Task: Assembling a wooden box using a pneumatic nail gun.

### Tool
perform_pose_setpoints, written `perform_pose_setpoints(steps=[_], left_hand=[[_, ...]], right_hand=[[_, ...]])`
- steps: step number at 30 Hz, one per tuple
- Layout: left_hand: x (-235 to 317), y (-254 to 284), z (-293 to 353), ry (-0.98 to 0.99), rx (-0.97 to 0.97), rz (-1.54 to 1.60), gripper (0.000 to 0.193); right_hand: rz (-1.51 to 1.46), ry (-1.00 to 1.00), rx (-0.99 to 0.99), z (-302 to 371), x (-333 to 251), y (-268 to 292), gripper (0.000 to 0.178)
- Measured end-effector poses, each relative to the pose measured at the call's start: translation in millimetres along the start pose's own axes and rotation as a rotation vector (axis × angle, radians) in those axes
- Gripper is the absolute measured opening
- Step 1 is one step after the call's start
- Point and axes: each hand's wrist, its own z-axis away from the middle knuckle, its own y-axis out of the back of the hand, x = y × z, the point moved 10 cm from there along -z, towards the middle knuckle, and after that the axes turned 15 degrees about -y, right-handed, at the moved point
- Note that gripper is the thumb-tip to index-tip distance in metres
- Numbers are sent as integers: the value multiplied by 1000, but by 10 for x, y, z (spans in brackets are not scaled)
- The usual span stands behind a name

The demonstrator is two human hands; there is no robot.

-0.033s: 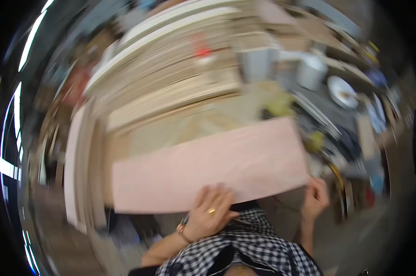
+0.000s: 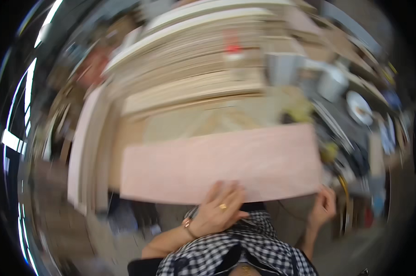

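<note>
While steadying the pink panel (image 2: 221,161) along the near edge of the table (image 2: 171,126), apparently resting the left hand (image 2: 219,209) near the middle of its near side. Open there, with fingers outstretched, gripping nothing. At the panel's near right corner, seen with fingers curled: the right hand (image 2: 324,206). Unable to tell, through blur, whether pinching or merely touching. Best to spread the left-hand pressure evenly and guide from that corner without twisting. Worth watching any overhang at the table's near edge; liable to tip if leaned on. Keep clear of the long bars (image 2: 334,126) toward the table's right edge.
</note>
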Motion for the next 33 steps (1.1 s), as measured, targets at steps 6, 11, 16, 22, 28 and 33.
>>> perform_pose_setpoints(steps=[6,11,16,22,28,33], left_hand=[[-746,955,1418,558,287,-607,44],[-1279,1512,3086,1020,900,-486,28],[-1551,1081,3478,1025,1228,183,31],[-1396,967,3485,1036,1422,196,25],[-1394,964,3479,1010,1401,197,23],[-1395,981,3479,1018,1353,178,22]], right_hand=[[-150,-27,-186,-147,349,-45,22],[159,116,-50,-161,73,36,18],[177,-37,-17,-139,-33,31,21],[96,-111,-67,-237,151,48,23],[-85,-297,-168,-388,666,98,25],[-67,-278,-162,-413,666,98,25]])
